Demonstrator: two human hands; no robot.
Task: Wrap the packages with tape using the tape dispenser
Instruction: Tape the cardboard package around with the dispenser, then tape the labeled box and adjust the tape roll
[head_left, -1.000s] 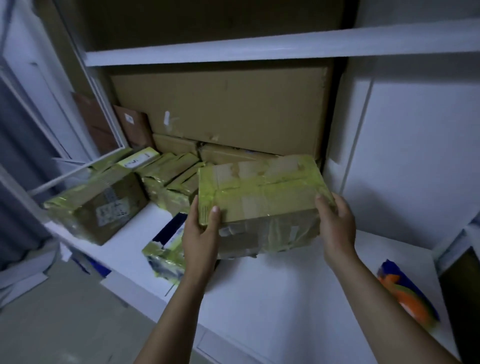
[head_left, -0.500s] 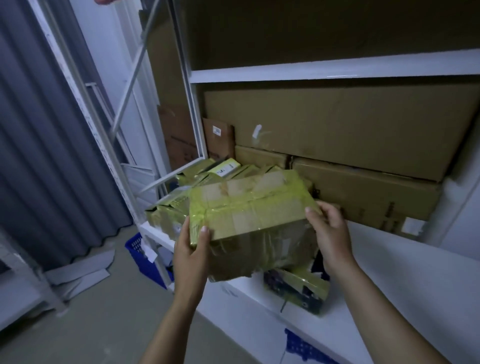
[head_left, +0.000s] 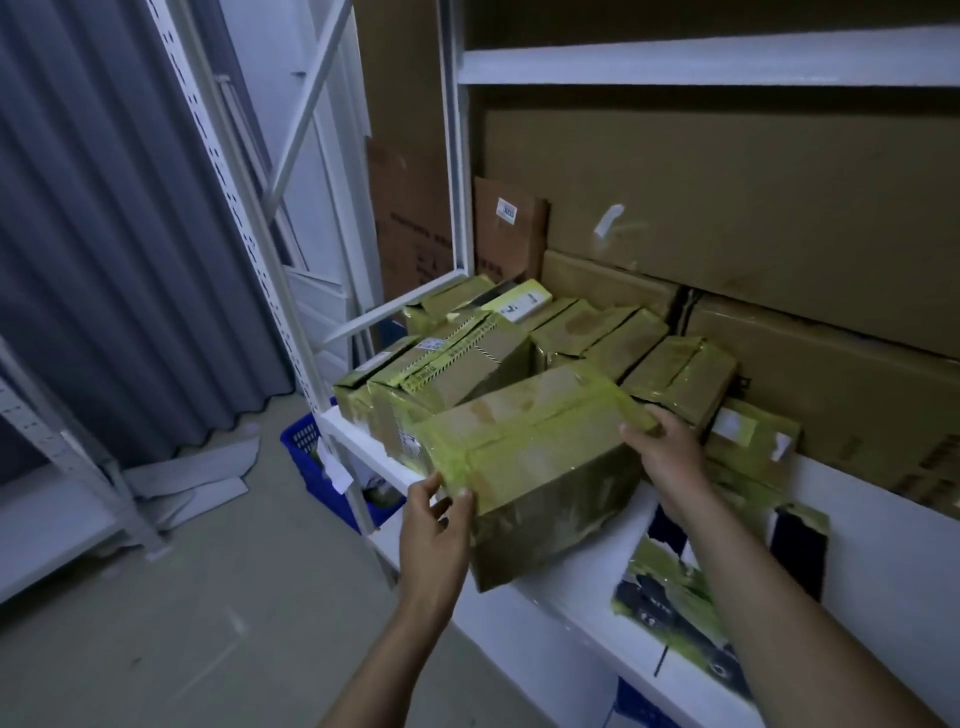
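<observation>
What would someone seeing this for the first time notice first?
A yellow-taped cardboard package, centre frame, held tilted over the white shelf by the left hand at its near corner and the right hand at its far end. Behind it, more taped packages crowd the shelf, with big brown cartons stacked at the back.

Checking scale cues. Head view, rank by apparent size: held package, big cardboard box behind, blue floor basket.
1. big cardboard box
2. held package; nearness inflates it
3. blue basket, partly hidden by the rack
</observation>
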